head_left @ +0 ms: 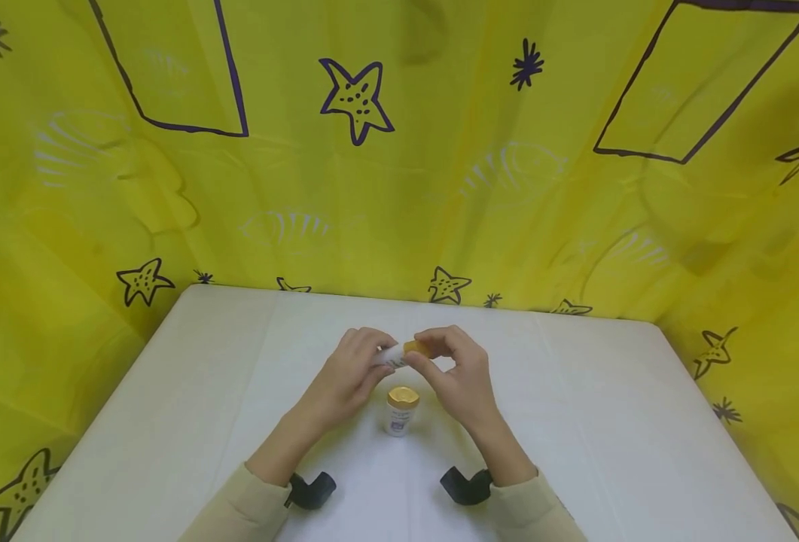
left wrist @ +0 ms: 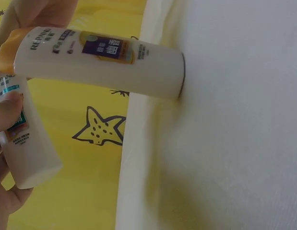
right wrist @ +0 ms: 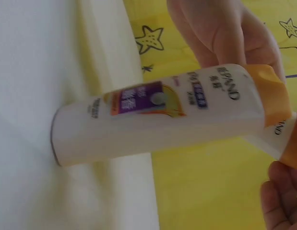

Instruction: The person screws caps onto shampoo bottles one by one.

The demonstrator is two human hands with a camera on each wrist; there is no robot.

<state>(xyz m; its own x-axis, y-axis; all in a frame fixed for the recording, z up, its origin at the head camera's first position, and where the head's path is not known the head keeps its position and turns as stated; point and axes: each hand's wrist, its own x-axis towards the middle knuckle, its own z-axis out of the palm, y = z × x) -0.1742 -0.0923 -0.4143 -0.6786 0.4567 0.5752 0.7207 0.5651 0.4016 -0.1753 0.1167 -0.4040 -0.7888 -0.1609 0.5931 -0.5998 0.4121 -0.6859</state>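
In the head view, my left hand (head_left: 348, 373) grips the white body of a shampoo bottle (head_left: 391, 356). My right hand (head_left: 463, 376) pinches the bottle's orange cap (head_left: 414, 347) between thumb and fingers. This bottle is tilted, held above the table, with its cap towards the right. The left wrist view shows a teal-green label on the bottle (left wrist: 35, 163), partly under my left thumb (left wrist: 9, 110). A second white shampoo bottle (head_left: 397, 420) with a gold cap and purple label stands upright on the table, just nearer than both hands. Neither hand appears to grip it.
A white-covered table (head_left: 575, 421) spreads beneath the hands. Behind and beside it hangs a yellow curtain (head_left: 413, 181) with starfish and fish prints. Black curved pieces (head_left: 314, 491) sit at both wrists, by the sleeve cuffs.
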